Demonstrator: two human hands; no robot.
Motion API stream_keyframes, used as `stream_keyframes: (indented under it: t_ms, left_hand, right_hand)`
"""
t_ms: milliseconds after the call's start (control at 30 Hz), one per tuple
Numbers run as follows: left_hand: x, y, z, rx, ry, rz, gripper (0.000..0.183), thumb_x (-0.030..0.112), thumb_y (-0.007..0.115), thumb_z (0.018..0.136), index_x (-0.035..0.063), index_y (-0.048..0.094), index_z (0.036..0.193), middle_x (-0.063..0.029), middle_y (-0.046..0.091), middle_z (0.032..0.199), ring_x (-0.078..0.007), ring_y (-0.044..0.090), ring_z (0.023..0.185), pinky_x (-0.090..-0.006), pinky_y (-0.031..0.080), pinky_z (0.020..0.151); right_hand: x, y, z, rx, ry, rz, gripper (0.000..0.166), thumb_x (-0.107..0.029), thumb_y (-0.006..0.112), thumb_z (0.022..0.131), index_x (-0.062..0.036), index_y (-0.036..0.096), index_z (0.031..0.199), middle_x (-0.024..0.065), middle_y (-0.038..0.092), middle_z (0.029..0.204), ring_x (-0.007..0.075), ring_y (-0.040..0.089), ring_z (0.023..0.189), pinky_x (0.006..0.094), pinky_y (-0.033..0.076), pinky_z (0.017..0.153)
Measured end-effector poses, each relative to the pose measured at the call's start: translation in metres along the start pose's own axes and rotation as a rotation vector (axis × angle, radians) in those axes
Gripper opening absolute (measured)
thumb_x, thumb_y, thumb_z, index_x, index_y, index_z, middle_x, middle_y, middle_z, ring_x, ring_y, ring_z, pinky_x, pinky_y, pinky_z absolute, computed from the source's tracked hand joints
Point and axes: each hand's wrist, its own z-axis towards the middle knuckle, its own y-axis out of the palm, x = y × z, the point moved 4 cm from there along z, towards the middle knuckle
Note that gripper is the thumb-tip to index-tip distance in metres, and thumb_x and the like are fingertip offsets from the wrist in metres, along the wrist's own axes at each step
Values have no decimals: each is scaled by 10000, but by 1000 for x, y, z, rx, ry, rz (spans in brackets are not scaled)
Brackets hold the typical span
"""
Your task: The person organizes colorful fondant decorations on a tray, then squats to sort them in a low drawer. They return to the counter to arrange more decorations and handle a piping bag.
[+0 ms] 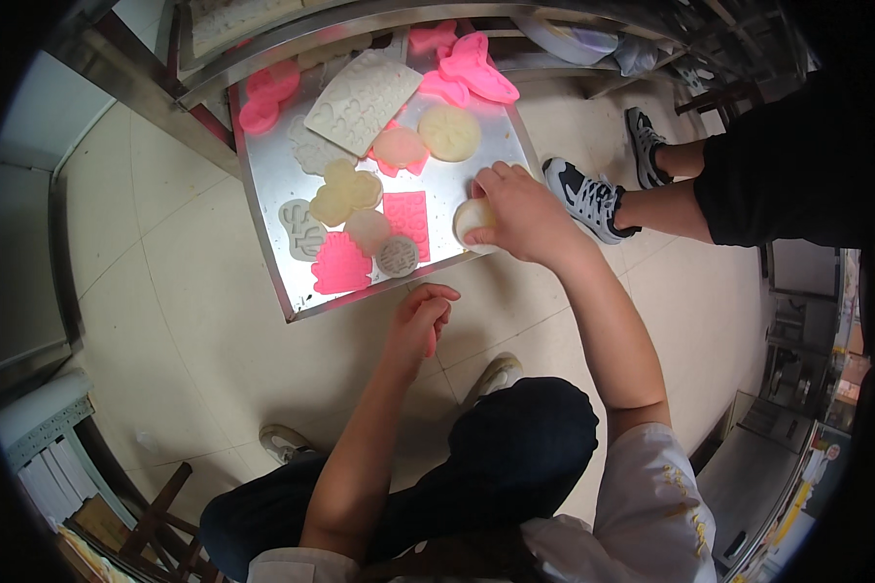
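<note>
My right hand [521,215] grips a round, cream-coloured mould [472,224] by its edge at the front right of a metal tray [445,167]. In front of the tray hovers my left hand [421,321] with its fingers curled. A pinkish patch shows under those fingers; whether it is a held thing or part of the hand, I cannot tell. Nearest to it on the tray are a round grey mould [397,256], a pink mould with a stepped outline [341,264] and a pink rectangular mould [417,222]. Behind them lies a yellowish flower-shaped mould [346,193].
Farther back on the tray are a white rectangular mould [364,102], a round yellowish mould [449,133] and pink moulds [477,69]. A metal rack [408,18] overhangs the tray's far end. Another person's shoe [590,200] stands beside the tray's right edge.
</note>
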Motion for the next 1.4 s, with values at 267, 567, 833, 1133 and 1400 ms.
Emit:
stream_keyframes:
  t_ms: [267,567,833,1133,1400]
  left_hand:
    - [-6,0,-1,-89,79,-201,211,194,544,942,66,662,1061,15,556,847,-75,486,758,-233,391,632]
    - [-12,-4,-1,-96,85,-199,241,207,526,949,70,655,1101,-1,590,907,-97,508,828,-248,411,688]
    - [-5,3,-5,-116,55,-166,249,202,513,947,64,654,1099,-4,592,901,-100,513,826,-253,421,689]
    - [-10,2,-2,-108,67,-194,256,215,517,951,57,653,1099,-9,594,895,-105,519,807,-246,425,679]
    - [-11,-1,3,-74,11,-264,273,196,519,884,91,624,1113,-9,593,988,-126,505,887,-284,418,749]
  right_hand:
    - [39,-16,79,229,4,771,515,-279,765,853,-22,568,1253,148,629,1164,309,619,1074,380,485,953]
    - [25,-7,109,202,301,161,1014,-562,868,615,4,510,1377,227,562,1336,352,554,1260,416,467,1037]
    - [51,-3,116,104,189,195,1103,-643,857,604,80,487,1351,263,570,1322,345,594,1203,404,491,996]
    - [65,6,93,-6,221,692,912,-558,869,688,54,521,1267,175,632,1165,227,631,1056,323,496,911]
    - [34,-2,38,47,86,1072,631,-340,808,812,-20,517,1272,130,613,1215,181,597,1110,280,461,951]
